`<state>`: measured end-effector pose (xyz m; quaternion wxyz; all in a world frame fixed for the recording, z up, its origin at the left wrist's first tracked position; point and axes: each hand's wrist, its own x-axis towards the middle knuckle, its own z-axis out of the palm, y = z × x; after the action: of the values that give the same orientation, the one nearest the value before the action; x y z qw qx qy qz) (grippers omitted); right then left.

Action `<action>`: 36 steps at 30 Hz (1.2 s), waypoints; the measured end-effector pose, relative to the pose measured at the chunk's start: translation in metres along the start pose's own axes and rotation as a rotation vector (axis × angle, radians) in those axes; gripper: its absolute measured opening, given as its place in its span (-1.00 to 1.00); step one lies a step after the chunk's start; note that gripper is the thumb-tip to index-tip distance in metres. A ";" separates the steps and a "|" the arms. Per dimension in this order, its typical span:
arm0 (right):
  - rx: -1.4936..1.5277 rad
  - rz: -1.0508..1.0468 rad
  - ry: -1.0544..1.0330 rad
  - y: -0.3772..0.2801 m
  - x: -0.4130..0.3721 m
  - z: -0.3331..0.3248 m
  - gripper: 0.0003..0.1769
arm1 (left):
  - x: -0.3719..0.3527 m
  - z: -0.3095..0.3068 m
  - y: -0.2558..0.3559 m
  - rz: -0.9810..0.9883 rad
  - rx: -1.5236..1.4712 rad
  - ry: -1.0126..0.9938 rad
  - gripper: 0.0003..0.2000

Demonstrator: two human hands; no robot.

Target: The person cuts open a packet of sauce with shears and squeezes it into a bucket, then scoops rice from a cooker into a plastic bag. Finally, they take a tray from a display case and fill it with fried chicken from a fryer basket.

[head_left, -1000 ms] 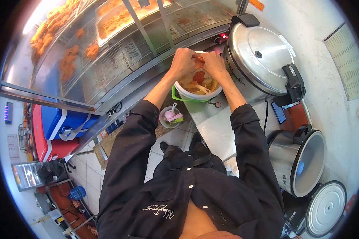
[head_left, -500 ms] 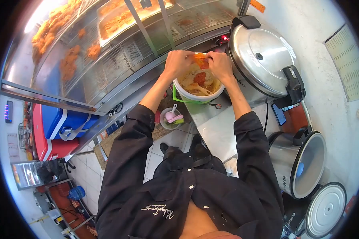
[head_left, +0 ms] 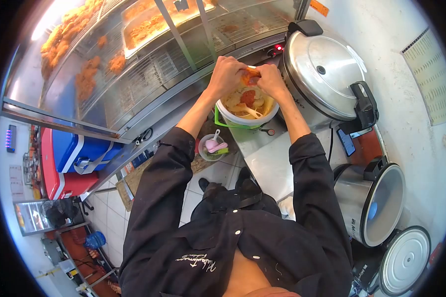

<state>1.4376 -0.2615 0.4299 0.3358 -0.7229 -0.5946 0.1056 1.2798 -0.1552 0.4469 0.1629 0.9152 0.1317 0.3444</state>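
My left hand [head_left: 225, 76] and my right hand [head_left: 272, 81] pinch an orange sachet [head_left: 250, 75] between them, above a white bucket [head_left: 244, 120] with a green handle. Inside the bucket lies a pale yellow, creamy mass [head_left: 231, 104], with an orange-red patch [head_left: 248, 97] on top, below the sachet. A light-coloured utensil [head_left: 253, 112] rests in the mass near the front rim; its working end is hidden. The fingertips cover part of the sachet.
A large lidded rice cooker [head_left: 327, 69] stands right of the bucket, and a glass display case [head_left: 148, 74] with fried food is behind. A small tub [head_left: 210, 154] holds pink scoops. A phone [head_left: 346, 142] and an open pot [head_left: 381, 208] are at the right.
My left hand has shifted slightly up and right, its fingers now nearer my right hand. The sachet's position between the hands differs a little.
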 end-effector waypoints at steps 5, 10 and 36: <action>-0.080 -0.002 -0.046 0.003 0.004 0.008 -0.77 | -0.003 0.003 -0.003 -0.034 0.000 -0.022 -0.89; -0.139 -0.019 -0.060 -0.006 0.000 0.005 -0.79 | -0.004 0.000 0.000 -0.056 0.014 -0.021 -0.88; -0.095 -0.046 0.108 -0.007 -0.005 0.000 -0.79 | -0.003 -0.004 0.006 -0.026 0.087 -0.007 -0.89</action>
<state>1.4312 -0.2655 0.4330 0.3351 -0.7286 -0.5966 0.0304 1.2753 -0.1605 0.4504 0.1279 0.9207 0.1581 0.3331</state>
